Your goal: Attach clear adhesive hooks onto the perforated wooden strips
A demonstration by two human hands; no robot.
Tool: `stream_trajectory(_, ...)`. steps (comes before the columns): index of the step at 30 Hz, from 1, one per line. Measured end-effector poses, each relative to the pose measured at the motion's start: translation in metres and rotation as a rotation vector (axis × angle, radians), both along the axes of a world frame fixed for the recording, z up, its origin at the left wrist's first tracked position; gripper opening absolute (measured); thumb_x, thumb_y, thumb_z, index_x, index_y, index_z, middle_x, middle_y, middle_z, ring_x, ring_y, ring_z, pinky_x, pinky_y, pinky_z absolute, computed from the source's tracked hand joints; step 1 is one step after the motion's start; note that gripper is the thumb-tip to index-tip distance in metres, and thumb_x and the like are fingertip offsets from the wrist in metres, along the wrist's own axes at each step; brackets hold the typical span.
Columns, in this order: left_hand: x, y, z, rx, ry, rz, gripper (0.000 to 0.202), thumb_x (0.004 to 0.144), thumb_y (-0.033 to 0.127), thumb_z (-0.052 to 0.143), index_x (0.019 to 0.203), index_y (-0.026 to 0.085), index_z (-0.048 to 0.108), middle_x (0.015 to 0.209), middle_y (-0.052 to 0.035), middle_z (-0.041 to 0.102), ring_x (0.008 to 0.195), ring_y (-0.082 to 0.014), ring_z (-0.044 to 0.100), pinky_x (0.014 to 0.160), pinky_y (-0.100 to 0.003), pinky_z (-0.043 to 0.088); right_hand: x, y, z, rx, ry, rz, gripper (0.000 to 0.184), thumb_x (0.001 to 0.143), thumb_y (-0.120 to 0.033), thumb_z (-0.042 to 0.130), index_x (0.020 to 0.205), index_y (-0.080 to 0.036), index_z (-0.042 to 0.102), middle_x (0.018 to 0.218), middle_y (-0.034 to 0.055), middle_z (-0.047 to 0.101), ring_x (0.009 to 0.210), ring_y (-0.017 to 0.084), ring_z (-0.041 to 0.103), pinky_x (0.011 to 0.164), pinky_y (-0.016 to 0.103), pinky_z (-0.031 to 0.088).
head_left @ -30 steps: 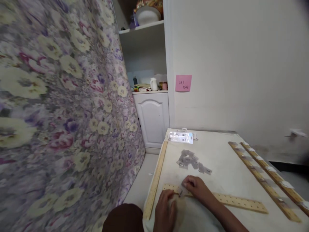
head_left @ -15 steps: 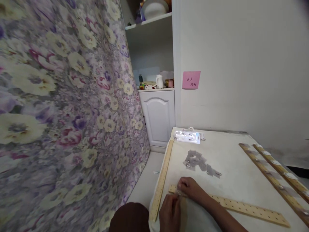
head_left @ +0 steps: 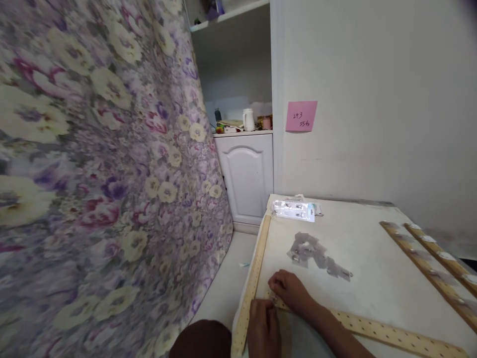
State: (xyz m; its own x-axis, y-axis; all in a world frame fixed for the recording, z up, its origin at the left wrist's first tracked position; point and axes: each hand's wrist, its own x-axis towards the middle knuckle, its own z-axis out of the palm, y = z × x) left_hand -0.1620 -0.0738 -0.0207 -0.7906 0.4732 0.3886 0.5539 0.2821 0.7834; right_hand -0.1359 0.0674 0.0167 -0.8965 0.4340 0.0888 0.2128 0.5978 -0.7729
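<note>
Both my hands meet at the left end of a perforated wooden strip [head_left: 380, 332] that lies across the near part of a white table [head_left: 372, 258]. My right hand [head_left: 290, 293] presses curled fingers on the strip's end, seemingly on a small clear piece too small to name. My left hand [head_left: 263, 325] sits just below it with fingers closed at the same spot. A pile of small clear plastic hooks [head_left: 316, 253] lies a little beyond my right hand.
Another wooden strip [head_left: 253, 288] runs along the table's left edge, and two more strips [head_left: 432, 263] with clear hooks lie at the right. A blister pack [head_left: 293, 211] rests at the far edge. A floral curtain [head_left: 104, 174] hangs left; a white cabinet [head_left: 246, 174] and a pink note [head_left: 301, 116] stand behind.
The view has shifted left and down. My right hand has slid toward the strip's left end, and my left hand has closed in beside it.
</note>
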Motion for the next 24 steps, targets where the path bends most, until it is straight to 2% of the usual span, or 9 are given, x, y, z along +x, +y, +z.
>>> stream_trajectory(9, 0.001, 0.0, 0.007, -0.026, -0.051, 0.002, 0.017, 0.085, 0.027, 0.042, 0.076, 0.022, 0.055, 0.078, -0.0019, 0.052, 0.077, -0.0182, 0.052, 0.073, -0.031, 0.041, -0.001, -0.002, -0.012, -0.051, -0.011, -0.085, 0.018, 0.074, -0.025, 0.053, 0.087, -0.022, 0.065, 0.074, -0.0003, 0.064, 0.071, 0.014, 0.058, 0.066, 0.023, 0.038)
stream_trajectory(12, 0.001, 0.0, 0.008, -0.02, -0.043, 0.028, 0.016, 0.085, 0.027, 0.042, 0.076, 0.022, 0.054, 0.078, -0.0022, 0.053, 0.077, -0.0183, 0.053, 0.073, -0.031, 0.041, -0.001, -0.003, -0.011, -0.076, 0.008, -0.087, 0.016, 0.073, -0.025, 0.054, 0.084, -0.022, 0.065, 0.073, -0.0012, 0.065, 0.071, 0.014, 0.058, 0.065, 0.023, 0.038)
stream_trajectory(18, -0.005, -0.003, 0.009, -0.134, -0.104, 0.004, 0.013, 0.083, 0.029, 0.046, 0.08, 0.022, 0.056, 0.079, -0.003, 0.057, 0.074, -0.0187, 0.055, 0.07, -0.031, 0.043, -0.003, -0.002, -0.009, -0.074, 0.021, -0.087, 0.015, 0.073, -0.025, 0.054, 0.082, -0.022, 0.066, 0.077, 0.0, 0.065, 0.073, 0.014, 0.059, 0.067, 0.023, 0.039)
stream_trajectory(21, -0.007, -0.002, 0.008, -0.124, -0.126, 0.038, 0.013, 0.083, 0.029, 0.046, 0.083, 0.022, 0.056, 0.079, -0.0034, 0.058, 0.075, -0.0193, 0.055, 0.071, -0.032, 0.043, -0.002, -0.002, -0.011, -0.072, 0.042, -0.09, 0.016, 0.073, -0.025, 0.053, 0.082, -0.021, 0.066, 0.078, 0.0006, 0.065, 0.074, 0.015, 0.059, 0.069, 0.024, 0.04)
stream_trajectory(24, -0.006, -0.001, 0.01, -0.119, -0.134, 0.004, 0.013, 0.082, 0.027, 0.046, 0.086, 0.022, 0.057, 0.082, -0.004, 0.06, 0.078, -0.0196, 0.057, 0.073, -0.032, 0.043, -0.001, -0.001, -0.012, -0.075, 0.053, -0.082, 0.017, 0.074, -0.025, 0.053, 0.083, -0.021, 0.066, 0.079, 0.001, 0.065, 0.074, 0.015, 0.059, 0.069, 0.024, 0.041)
